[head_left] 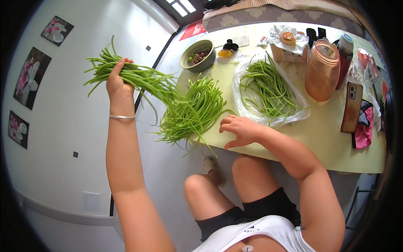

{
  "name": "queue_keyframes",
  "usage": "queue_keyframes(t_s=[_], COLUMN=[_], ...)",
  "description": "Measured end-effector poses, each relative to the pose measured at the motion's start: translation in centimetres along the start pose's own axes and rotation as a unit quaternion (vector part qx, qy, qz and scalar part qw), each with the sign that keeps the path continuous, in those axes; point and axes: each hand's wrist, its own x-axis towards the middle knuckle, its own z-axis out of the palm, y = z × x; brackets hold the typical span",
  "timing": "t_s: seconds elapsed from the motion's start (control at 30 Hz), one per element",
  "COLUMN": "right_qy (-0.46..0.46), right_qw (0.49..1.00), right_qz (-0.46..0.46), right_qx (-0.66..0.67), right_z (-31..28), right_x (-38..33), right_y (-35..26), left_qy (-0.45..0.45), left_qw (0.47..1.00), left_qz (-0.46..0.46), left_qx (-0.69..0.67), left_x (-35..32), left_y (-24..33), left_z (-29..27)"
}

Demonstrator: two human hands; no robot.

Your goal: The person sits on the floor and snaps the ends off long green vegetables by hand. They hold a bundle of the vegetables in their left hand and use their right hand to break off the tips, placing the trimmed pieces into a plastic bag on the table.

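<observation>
Raised to the left of the table, my left hand (119, 80) is closed around a bunch of long, thin green vegetable stems (153, 86). The bunch slants down to the right, its lower ends over a loose pile of similar stems (197, 107) on the table's left corner. Some stems of that pile hang past the edge. My right hand (240, 131) hovers at the near edge, fingers apart and holding nothing, between the pile and a clear plastic bag (247, 110). More green stems (268, 86) lie on the opened bag.
A colander bowl (212, 59) holds grapes behind the pile, beside a black hair claw (230, 44). Toward the right stand a large orange-tinted jar (322, 73), a dark bottle (345, 59) and a phone (351, 107). A pastry (288, 38) rests on a box (289, 54).
</observation>
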Motion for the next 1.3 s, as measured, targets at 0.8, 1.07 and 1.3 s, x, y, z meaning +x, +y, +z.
queue_keyframes(t_s=[0.8,1.07,1.3], right_qy=[0.190,0.213,0.283], right_qw=[0.902,0.841,0.746], right_qz=[0.204,0.120,0.117], right_qx=[0.330,0.482,0.591], right_z=[2.5,0.8,-1.2], right_x=[0.2,0.6,-0.3], right_y=[6.3,3.9,3.5], left_qy=[-0.102,-0.127,-0.230], left_qw=[0.860,0.458,0.472], left_qz=[0.221,0.293,0.202], left_qx=[0.449,0.830,0.827], left_x=[-1.6,-1.5,-5.3], left_y=[3.5,-3.6,-16.5], left_z=[9.4,-1.3,-5.7])
